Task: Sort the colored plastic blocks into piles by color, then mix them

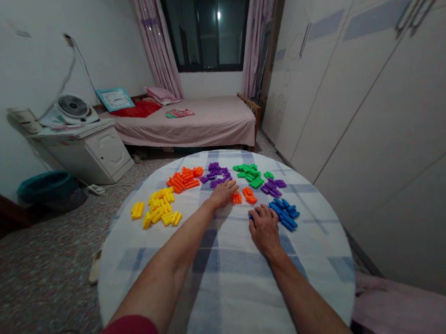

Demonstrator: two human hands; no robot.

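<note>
The head view shows the left hand (224, 194) low, purple pieces (214, 170) just beyond it, orange pieces (249, 196) beside its fingertips. The right hand (264, 224) curls beside blue pieces (287, 216). Neither hand's grasp can be told. With groups so close, a sideways drag could mix loose pieces.

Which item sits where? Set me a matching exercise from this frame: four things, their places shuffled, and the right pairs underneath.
Things:
1. yellow pieces
2. blue pieces
3. fan
4. teal bin

Places:
A. on the white cabinet
B. beside the right hand
C. on the floor
D. left side of the tablecloth

Pairs: 1-D, 2-B, 3-A, 4-C
</note>
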